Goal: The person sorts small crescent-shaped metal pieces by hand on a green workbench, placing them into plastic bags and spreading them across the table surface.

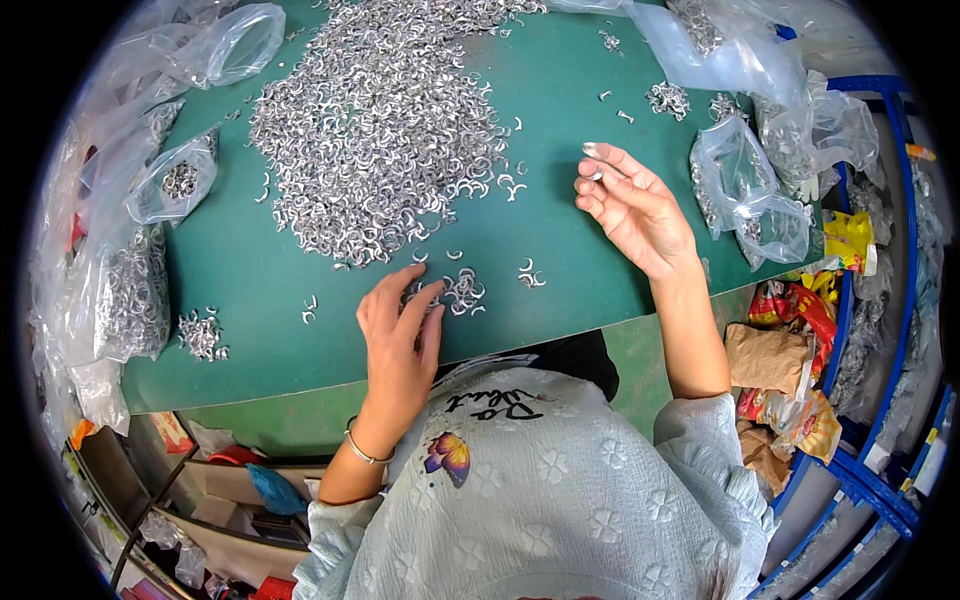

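Note:
My left hand (393,325) rests on the green table near its front edge, fingers apart and curved over a small cluster of silvery crescent-shaped metal pieces (463,290). Part of that cluster is hidden under the fingers. Raised above the table further right, my right hand (640,212) has thumb and fingers brought together around a small silvery metal piece (597,175), whose exact shape is too small to tell. Beyond both hands spreads a large heap of the same metal crescents (375,130). A few loose crescents (530,274) lie between my hands.
Clear plastic bags of metal pieces stand at the left (135,300) and right (740,185) of the green table (560,310). Small piles lie at the near left (202,335) and far right (668,100). Blue shelving (905,330) and crumpled packets (800,330) are beyond the right edge.

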Available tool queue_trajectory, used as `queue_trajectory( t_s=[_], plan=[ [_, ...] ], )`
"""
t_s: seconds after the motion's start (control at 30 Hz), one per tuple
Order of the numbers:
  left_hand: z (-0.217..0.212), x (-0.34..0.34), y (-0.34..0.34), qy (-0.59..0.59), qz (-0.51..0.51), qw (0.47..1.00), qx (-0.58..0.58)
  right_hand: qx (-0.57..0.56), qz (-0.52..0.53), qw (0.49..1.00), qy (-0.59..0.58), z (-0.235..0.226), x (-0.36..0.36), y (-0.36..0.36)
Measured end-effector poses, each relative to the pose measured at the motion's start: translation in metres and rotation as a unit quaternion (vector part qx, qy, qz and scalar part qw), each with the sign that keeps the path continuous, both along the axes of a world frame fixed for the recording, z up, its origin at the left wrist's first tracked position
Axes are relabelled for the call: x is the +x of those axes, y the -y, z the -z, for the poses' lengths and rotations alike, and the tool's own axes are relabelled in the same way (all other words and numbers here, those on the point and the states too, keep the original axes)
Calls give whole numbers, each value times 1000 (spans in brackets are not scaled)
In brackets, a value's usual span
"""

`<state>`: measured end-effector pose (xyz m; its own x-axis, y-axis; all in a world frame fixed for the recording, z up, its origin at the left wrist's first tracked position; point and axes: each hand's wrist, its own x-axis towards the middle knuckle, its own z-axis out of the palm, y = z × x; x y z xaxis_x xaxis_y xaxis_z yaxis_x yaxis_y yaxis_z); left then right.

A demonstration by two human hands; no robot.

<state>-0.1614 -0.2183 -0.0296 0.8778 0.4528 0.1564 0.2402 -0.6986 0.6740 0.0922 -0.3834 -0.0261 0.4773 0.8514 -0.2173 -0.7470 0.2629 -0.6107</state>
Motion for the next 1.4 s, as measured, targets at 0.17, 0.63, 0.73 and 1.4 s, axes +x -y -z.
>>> queue_trajectory(
  t_s=[0.17, 0.63, 0.73, 1.4],
  plan=[
    [0, 1, 0, 5, -1, 1000, 1, 0, 8, 999, 52, 7, 2, 4],
    [6, -4, -4, 23, -12, 999, 21, -393, 159, 485, 764, 1, 58, -15],
    [7, -6, -4, 18, -28, 999, 20, -337, 96, 584, 732, -13, 6, -21],
    [7, -15, 1, -12, -37, 996, 74, -187, -84, 581, 788, -1, -92, -16]
  ],
)
